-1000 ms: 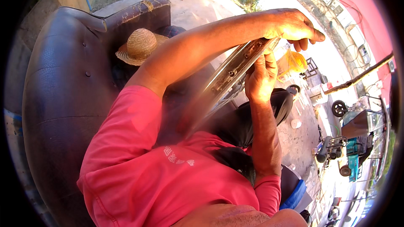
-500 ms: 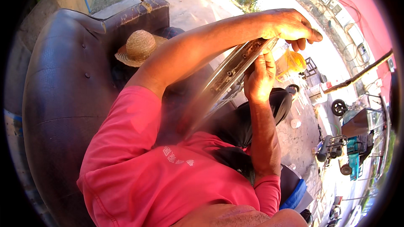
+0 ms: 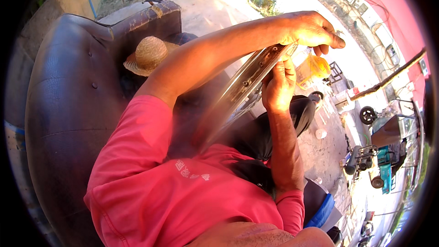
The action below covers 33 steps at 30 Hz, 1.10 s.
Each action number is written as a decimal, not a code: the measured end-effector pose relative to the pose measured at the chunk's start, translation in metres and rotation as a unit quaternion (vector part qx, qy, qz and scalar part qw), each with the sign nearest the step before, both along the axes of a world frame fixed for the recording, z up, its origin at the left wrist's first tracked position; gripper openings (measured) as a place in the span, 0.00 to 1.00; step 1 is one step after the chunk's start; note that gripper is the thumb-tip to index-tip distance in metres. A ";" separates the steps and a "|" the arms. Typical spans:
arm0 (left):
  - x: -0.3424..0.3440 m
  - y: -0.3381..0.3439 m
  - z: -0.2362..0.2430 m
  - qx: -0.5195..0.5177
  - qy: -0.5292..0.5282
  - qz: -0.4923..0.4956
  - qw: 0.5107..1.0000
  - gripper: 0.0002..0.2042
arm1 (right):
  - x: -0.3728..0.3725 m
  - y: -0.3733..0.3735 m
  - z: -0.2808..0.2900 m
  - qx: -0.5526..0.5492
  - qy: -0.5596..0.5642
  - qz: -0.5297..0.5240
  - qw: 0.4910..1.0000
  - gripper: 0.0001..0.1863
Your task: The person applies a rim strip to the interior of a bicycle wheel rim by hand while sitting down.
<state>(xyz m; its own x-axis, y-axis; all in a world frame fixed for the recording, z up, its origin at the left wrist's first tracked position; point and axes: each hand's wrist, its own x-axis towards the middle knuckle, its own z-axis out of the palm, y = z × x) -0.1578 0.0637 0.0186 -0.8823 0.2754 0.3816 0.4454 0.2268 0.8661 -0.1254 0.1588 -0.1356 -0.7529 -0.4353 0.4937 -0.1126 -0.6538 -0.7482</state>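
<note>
A shiny metal wheel rim (image 3: 247, 82) with holes along its channel slants up from my lap, its near end blurred. Thin spokes show beside it. Across its far end lies my left hand (image 3: 313, 29), wrist against the metal, fingers hanging loosely bent and apart with nothing visible in them. Just below, my right hand (image 3: 280, 87) has thumb and fingers pinched together at the rim's right edge; what is between the fingertips is too small and too brightly lit to make out.
On the left stands a dark leather sofa (image 3: 68, 110) with a straw hat (image 3: 151, 55) on it. A yellow bucket (image 3: 315, 68) is past my right hand. To the right are a wooden pole (image 3: 388, 75), a white container (image 3: 321, 133) and a teal vehicle (image 3: 386, 169).
Both hands have shifted very slightly to the left, and the right fingertips have slid a little along the rim's edge. The wheel rim keeps nearly the same slant.
</note>
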 end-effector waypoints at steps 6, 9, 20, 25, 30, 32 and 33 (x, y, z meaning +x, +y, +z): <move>0.031 -0.039 0.003 -0.104 0.176 0.044 0.978 0.16 | 0.002 0.002 -0.001 0.003 0.014 -0.019 1.000 0.07; 0.058 -0.076 -0.002 -0.203 0.229 0.021 0.952 0.11 | 0.002 0.004 0.001 0.001 0.011 -0.031 0.999 0.07; 0.110 -0.076 -0.027 -0.367 0.299 0.141 0.869 0.07 | 0.014 -0.006 0.001 0.015 0.038 -0.048 0.998 0.08; 0.101 -0.069 -0.022 -0.255 0.312 0.119 0.908 0.06 | 0.009 0.000 -0.003 -0.004 0.079 -0.034 0.996 0.10; 0.084 -0.057 -0.019 -0.247 0.265 0.069 0.930 0.07 | 0.008 -0.009 -0.004 0.049 0.101 -0.077 0.991 0.14; 0.073 -0.057 -0.021 -0.227 0.223 0.091 0.944 0.08 | -0.001 -0.012 -0.001 0.071 0.129 -0.122 0.982 0.08; 0.067 -0.058 -0.023 -0.210 0.220 0.091 0.948 0.08 | -0.007 -0.011 0.002 0.101 0.140 -0.132 0.976 0.06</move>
<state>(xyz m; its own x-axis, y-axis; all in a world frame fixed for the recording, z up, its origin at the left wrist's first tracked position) -0.0912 0.0057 -0.0048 -0.7107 0.3437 0.6139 0.6632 0.6183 0.4217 -0.1323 0.1483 -0.1340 -0.6998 -0.3536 0.6207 -0.4757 -0.4174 -0.7742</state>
